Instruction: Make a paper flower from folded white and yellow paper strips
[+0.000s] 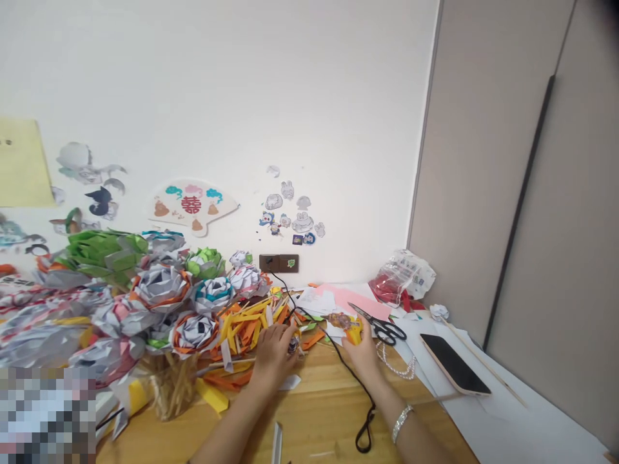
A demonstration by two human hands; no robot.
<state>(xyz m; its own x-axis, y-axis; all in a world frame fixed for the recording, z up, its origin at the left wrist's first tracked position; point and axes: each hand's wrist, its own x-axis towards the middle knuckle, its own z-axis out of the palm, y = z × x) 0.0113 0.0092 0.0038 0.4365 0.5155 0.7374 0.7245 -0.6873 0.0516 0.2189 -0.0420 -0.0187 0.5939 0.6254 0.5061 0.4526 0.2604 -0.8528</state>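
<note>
My left hand point(275, 351) is at the edge of a heap of orange and yellow paper strips point(246, 325), its fingers curled and pressed together. Something small and dark shows beside its thumb, too hidden to name. In my right hand point(362, 351) is a small yellow object with a clear brownish front part point(344, 321), gripped between thumb and fingers; its kind is unclear. Black-handled scissors point(387, 330) lie just beyond that hand. Close to my right wrist lies a white beaded string point(399, 370). A black cable point(345, 361) runs between my hands over the wooden table point(319, 412).
Folded paper flowers point(162, 290) crowd the left side, above a clear container of sticks point(171, 386). A phone point(454, 364) and a thin stick point(488, 364) lie on white paper at right. A plastic bag point(403, 277) rests by the wall, near a socket point(285, 263).
</note>
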